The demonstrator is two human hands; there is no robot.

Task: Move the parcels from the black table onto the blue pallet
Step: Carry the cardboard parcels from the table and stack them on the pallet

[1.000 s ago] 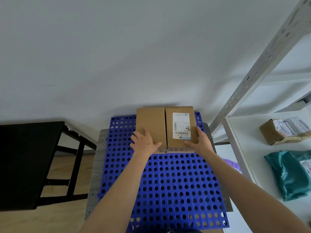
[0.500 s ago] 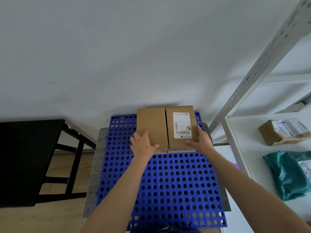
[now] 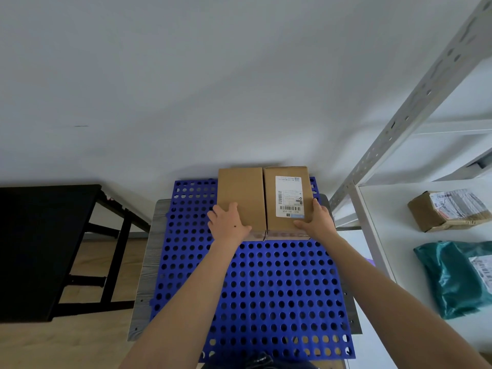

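Two brown cardboard parcels stand side by side at the far edge of the blue perforated pallet (image 3: 255, 283), against the wall. The left parcel (image 3: 241, 194) is plain; the right parcel (image 3: 288, 190) carries a white shipping label. My left hand (image 3: 227, 223) lies flat on the near left corner of the plain parcel, fingers straight. My right hand (image 3: 315, 221) holds the near right corner of the labelled parcel, thumb on top and fingers along its side. The black table (image 3: 40, 249) is at the left, with no parcel visible on it.
The pallet lies on a grey wooden board (image 3: 150, 262). A white metal rack (image 3: 372, 214) stands at the right, its shelf holding a taped brown parcel (image 3: 447, 210) and a green plastic mailer (image 3: 458, 278). A white wall is directly behind the pallet.
The two parcels and both hands have slid slightly farther toward the wall. The hands keep the same places on the parcels.
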